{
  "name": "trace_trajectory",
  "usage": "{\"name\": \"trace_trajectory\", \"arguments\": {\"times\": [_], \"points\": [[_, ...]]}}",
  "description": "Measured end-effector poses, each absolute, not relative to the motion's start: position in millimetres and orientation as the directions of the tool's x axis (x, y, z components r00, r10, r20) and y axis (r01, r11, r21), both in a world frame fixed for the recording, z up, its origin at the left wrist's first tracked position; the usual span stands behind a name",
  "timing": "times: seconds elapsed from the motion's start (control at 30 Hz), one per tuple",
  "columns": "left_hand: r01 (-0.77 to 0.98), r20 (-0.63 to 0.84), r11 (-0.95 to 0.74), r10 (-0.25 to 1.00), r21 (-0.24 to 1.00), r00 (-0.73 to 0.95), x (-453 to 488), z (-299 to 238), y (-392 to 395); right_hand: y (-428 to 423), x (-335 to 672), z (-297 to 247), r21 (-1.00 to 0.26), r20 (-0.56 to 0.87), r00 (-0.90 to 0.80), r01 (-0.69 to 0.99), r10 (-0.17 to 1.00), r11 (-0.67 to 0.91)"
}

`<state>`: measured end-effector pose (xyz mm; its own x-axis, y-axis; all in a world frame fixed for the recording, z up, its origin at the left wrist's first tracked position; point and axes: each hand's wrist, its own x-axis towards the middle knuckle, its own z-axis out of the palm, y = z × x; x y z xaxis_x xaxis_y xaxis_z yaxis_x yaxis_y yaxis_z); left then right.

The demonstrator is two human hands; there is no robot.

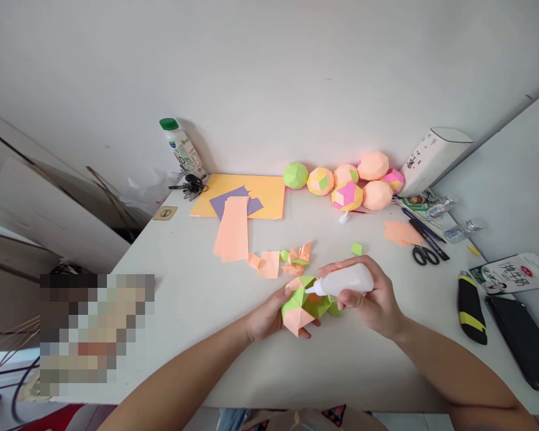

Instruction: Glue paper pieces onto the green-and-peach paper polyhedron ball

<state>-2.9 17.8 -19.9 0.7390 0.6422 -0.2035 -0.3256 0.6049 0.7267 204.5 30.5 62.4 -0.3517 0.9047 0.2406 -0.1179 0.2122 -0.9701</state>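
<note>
My left hand (266,317) holds a partly built paper polyhedron (302,306) of green and peach faces just above the white table (184,299). My right hand (372,299) grips a white glue bottle (347,280), lying sideways with its nozzle touching the top of the polyhedron. Small folded peach and green paper pieces (291,261) lie on the table just beyond my hands. A single green square (356,248) lies a little to the right of them.
Several finished paper balls (347,179) line the wall. Orange, purple and peach sheets (240,206), a green-capped bottle (182,149) and keys (189,185) lie at the back left. Scissors (426,254), pens, a black-and-yellow knife (471,308) and a white box (433,157) sit right.
</note>
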Motion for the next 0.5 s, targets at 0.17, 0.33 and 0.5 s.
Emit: {"name": "trace_trajectory", "arguments": {"times": [0.17,0.33,0.5], "points": [[-0.33,-0.196,0.596,0.648,0.732,0.736,-2.5,-17.6,17.3,28.2,204.1,62.6,-0.971,0.236,-0.373,-0.123,0.897,0.204],[-0.327,-0.199,0.591,0.653,0.737,0.731,-1.9,-16.6,17.3,25.5,202.9,62.6,-0.966,0.254,-0.387,-0.146,0.886,0.213],[-0.328,-0.206,0.604,0.647,0.727,0.734,-2.3,-19.5,17.3,27.3,202.6,61.5,-0.965,0.259,-0.36,-0.141,0.896,0.222]]}}
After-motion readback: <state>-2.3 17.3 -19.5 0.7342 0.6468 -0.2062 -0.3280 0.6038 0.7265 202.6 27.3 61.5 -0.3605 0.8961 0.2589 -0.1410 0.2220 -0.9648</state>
